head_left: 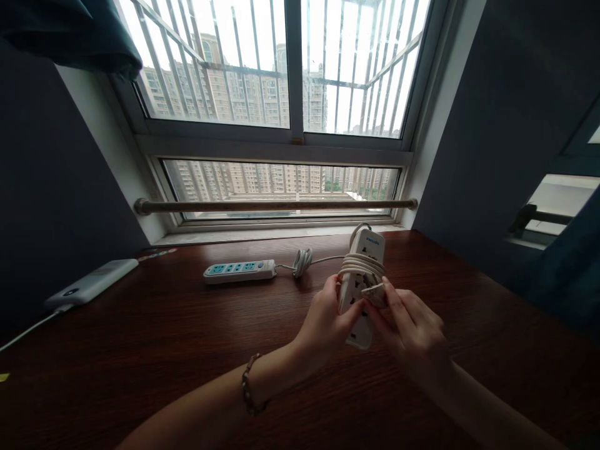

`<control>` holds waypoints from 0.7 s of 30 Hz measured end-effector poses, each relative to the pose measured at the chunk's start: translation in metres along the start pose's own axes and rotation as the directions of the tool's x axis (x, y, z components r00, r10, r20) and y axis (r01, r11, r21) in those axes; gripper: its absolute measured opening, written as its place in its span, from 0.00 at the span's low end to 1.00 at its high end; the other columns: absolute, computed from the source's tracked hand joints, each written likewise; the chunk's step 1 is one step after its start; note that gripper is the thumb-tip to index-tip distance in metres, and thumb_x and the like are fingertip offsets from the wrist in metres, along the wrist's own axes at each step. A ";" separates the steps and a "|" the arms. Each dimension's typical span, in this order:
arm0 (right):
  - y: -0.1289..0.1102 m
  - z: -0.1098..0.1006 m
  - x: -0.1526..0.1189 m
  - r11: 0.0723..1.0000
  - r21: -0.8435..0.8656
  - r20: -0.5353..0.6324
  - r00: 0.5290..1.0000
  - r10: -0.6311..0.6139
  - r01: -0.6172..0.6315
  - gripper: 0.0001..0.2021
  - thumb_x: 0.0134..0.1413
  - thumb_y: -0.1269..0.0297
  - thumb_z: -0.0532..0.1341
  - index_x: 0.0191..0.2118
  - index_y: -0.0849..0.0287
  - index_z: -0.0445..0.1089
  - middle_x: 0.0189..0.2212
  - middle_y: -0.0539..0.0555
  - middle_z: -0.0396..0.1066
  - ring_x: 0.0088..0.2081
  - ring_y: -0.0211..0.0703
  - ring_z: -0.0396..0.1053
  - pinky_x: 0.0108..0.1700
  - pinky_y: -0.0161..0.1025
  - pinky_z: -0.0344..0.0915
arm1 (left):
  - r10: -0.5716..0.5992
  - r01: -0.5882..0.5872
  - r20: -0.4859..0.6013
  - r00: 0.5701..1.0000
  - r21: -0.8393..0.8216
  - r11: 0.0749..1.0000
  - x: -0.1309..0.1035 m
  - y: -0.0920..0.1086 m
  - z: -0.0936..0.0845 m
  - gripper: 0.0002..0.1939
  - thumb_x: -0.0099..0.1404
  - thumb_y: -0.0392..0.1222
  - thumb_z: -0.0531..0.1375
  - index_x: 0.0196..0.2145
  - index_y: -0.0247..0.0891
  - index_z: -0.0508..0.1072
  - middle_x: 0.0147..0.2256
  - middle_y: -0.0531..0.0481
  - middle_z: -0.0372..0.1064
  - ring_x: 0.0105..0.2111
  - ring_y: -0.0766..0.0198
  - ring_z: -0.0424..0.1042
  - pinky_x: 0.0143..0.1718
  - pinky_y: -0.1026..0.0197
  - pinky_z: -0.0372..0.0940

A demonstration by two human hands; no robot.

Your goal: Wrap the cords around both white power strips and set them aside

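A white power strip [360, 337] marked PHILIPS is held upright and slightly tilted above the table, its white cord [363, 265] wound several times around the middle. My left hand [330, 312] is closed on the strip's left side, thumb across its front. Fingers of my right hand [412, 328] pinch the plug [375, 292] at the cord's end against the strip's face. To the left, a second white power strip [241, 270] with blue sockets lies on the table; its cord is bundled into a coil [302, 262], and a stretch of cord runs from there behind the held strip.
A reddish-brown wooden table [187, 350] spreads below the window. On its left lies a white box-shaped device [94, 284] with a cable [28, 331] plugged in. A metal rail [281, 205] crosses the lower window. Blue curtains hang at the upper left [70, 37] and right.
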State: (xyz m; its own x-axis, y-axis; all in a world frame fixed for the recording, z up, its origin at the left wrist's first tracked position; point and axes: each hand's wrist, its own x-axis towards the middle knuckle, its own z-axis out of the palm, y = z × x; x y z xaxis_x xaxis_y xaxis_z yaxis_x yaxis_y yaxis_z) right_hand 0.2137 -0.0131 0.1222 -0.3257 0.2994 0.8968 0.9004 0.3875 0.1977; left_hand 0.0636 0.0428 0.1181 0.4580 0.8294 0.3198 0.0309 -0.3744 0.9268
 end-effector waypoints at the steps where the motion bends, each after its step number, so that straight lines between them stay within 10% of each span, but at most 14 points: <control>1: -0.001 0.001 0.001 1.000 -0.005 -0.006 1.000 -0.002 0.002 0.16 0.61 0.72 0.59 0.52 0.78 0.60 0.34 0.64 0.67 0.33 0.49 0.65 0.33 0.42 0.63 | 0.008 -0.008 -0.015 1.000 -0.005 1.000 0.000 0.000 0.000 0.20 0.62 0.42 0.60 0.49 0.34 0.59 0.46 0.43 0.66 0.45 0.56 0.66 0.46 0.58 0.59; 10: -0.005 0.018 -0.003 0.933 0.252 -0.049 0.959 0.278 -0.258 0.10 0.59 0.67 0.61 0.41 0.63 0.60 0.31 0.55 0.65 0.31 0.43 0.65 0.33 0.38 0.63 | 0.097 -0.088 -0.128 0.987 0.078 0.993 -0.004 -0.006 0.006 0.24 0.63 0.40 0.59 0.53 0.35 0.54 0.46 0.44 0.65 0.44 0.59 0.66 0.46 0.60 0.60; 16: -0.001 0.020 -0.009 0.959 0.240 -0.042 0.985 0.165 -0.151 0.09 0.63 0.66 0.57 0.45 0.63 0.59 0.33 0.57 0.65 0.32 0.46 0.66 0.31 0.40 0.64 | 0.208 -0.155 -0.159 0.965 0.295 0.943 -0.006 -0.017 0.007 0.31 0.63 0.37 0.57 0.58 0.35 0.44 0.55 0.39 0.57 0.51 0.59 0.62 0.50 0.61 0.56; 21: 0.009 0.025 -0.020 0.898 0.422 -0.107 0.977 0.186 -0.125 0.15 0.59 0.69 0.62 0.48 0.64 0.59 0.35 0.58 0.65 0.36 0.47 0.66 0.35 0.41 0.66 | 0.167 -0.155 -0.098 0.981 0.124 0.980 -0.007 -0.018 0.010 0.40 0.63 0.41 0.59 0.61 0.39 0.33 0.49 0.43 0.62 0.44 0.61 0.66 0.45 0.61 0.60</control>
State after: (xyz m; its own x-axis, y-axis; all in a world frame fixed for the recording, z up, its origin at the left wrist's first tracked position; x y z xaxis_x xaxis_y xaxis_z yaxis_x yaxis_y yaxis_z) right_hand 0.2210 0.0058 0.0960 -0.1201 0.2716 0.9549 0.7274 0.6787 -0.1016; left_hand 0.0692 0.0396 0.0973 0.3678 0.7915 0.4881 0.0692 -0.5467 0.8344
